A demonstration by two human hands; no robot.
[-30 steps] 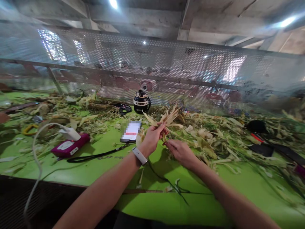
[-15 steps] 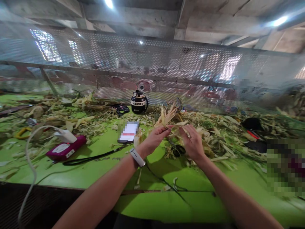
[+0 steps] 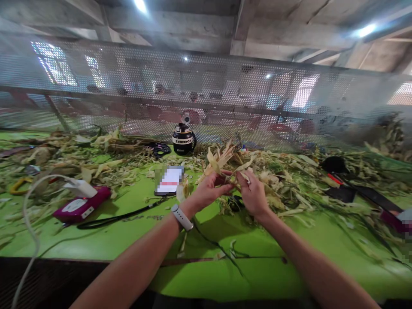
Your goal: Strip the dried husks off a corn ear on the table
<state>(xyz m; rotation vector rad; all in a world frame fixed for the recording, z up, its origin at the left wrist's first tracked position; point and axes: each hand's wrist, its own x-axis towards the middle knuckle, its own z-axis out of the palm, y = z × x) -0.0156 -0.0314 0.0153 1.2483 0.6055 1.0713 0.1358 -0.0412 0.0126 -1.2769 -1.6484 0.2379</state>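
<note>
My left hand (image 3: 210, 191) is closed, thumb and fingers pinching a pale dry stalk of what looks like corn husk (image 3: 226, 156). The fan of dry leaf strips spreads out beyond its fingertips. Close on the right, my right hand (image 3: 252, 195) is closed too, with a narrow husk strip (image 3: 247, 164) coming out between its fingers. Both sets of fingertips meet at the stalk, and part of it is hidden behind them. A pale watch (image 3: 182, 217) sits on my left wrist. Under the hands lies a dark round thing (image 3: 236, 202) among husk scraps.
Loose husks (image 3: 289, 180) cover much of the green table (image 3: 128, 240). A phone (image 3: 169, 180), a black bottle (image 3: 183, 139), a purple power bank with a white plug (image 3: 83, 205) and a black strap (image 3: 119, 216) lie around. Behind stands a perforated metal screen (image 3: 219, 94).
The left fingers have spread a little around the stalk and the right hand has shifted slightly down. The view has turned a bit to the right, so everything sits further left.
</note>
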